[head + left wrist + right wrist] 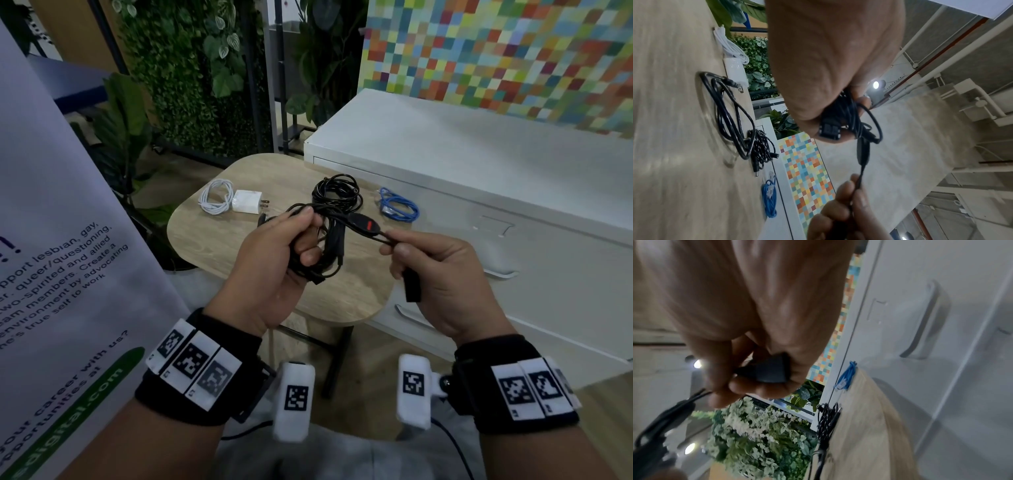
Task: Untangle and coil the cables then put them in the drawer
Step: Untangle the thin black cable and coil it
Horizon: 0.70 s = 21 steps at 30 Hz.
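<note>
Black cable bundle (pixel 320 246) hanging above table (pixel 191 240) front edge, limp, light, snag-prone | left hand (pixel 270 270) gripping loops | right hand (pixel 442 277) pinching lead beside inline switch (pixel 364 224); grip there, sliding along jacket.

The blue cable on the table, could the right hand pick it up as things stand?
Probably not yet. The blue cable lies uncovered on the table ahead of the right hand, but that hand is pinching the black cable and holding its plug.
</note>
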Motion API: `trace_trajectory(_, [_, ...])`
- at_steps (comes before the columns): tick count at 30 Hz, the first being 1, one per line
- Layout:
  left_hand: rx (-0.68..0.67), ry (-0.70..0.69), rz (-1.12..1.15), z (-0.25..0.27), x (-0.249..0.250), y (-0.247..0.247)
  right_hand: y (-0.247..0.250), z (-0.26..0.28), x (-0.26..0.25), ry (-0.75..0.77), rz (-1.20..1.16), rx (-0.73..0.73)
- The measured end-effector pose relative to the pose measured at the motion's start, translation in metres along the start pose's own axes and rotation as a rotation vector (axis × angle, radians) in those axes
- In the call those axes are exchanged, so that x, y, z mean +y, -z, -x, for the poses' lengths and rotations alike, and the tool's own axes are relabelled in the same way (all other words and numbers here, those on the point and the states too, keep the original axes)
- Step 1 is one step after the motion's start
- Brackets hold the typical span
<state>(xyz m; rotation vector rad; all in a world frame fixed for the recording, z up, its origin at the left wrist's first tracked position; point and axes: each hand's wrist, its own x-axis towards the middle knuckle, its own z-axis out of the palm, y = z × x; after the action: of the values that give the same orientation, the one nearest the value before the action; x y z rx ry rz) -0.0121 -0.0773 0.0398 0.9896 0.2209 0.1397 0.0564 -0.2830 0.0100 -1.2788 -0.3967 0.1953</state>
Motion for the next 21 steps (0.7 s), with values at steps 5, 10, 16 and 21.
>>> trace_trajectory(5, [-0.036, -0.002, 0.022, 0.002, -0.004, -0.002, -0.011, -0.002, 0.002, 0.04, 0.458, 0.109])
trace_trajectory(10, [-0.044, 0.045, 0.036, 0.007, -0.017, -0.006, -0.021, -0.007, 0.014, 0.05, 0.416, 0.257])
trace_trajectory(16, [-0.039, 0.017, 0.006, 0.011, -0.019, -0.014, -0.041, -0.001, 0.012, -0.076, -0.04, 0.204])
trace_trajectory(21, [0.001, -0.065, -0.01, 0.011, -0.02, -0.018, -0.049, 0.005, 0.007, -0.126, -0.129, 0.033])
